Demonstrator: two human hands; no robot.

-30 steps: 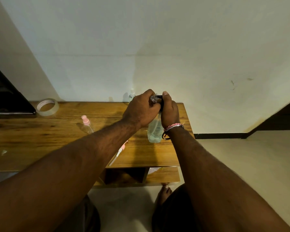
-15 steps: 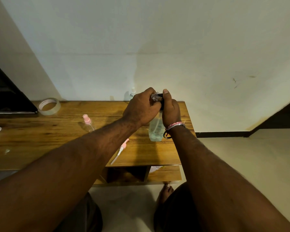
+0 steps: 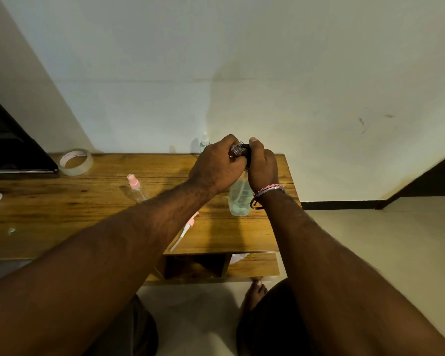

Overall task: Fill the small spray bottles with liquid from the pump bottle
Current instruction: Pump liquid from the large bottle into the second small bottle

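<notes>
Pump bottle [image 3: 239, 199]: I see clear plastic holding pale liquid, upright near the wooden table's [image 3: 62, 214] right edge.
Left hand [image 3: 217, 167]: fingers curled around a small clear threaded bottle [image 3: 237, 150] at the pump's black top.
Right hand [image 3: 262, 164]: fingers clamped on that black top.
Pink-capped spray bottle [image 3: 135, 187]: lying apart, leftward.

A plain, pale plaster wall [image 3: 242, 60] is rising behind a low brown wooden table [image 3: 49, 214], which is standing against it. A dark skirting strip [image 3: 339, 205] is running along the wall's foot at right, meeting pale smooth flooring [image 3: 370, 240]. Dim, warm light is falling across everything.
</notes>
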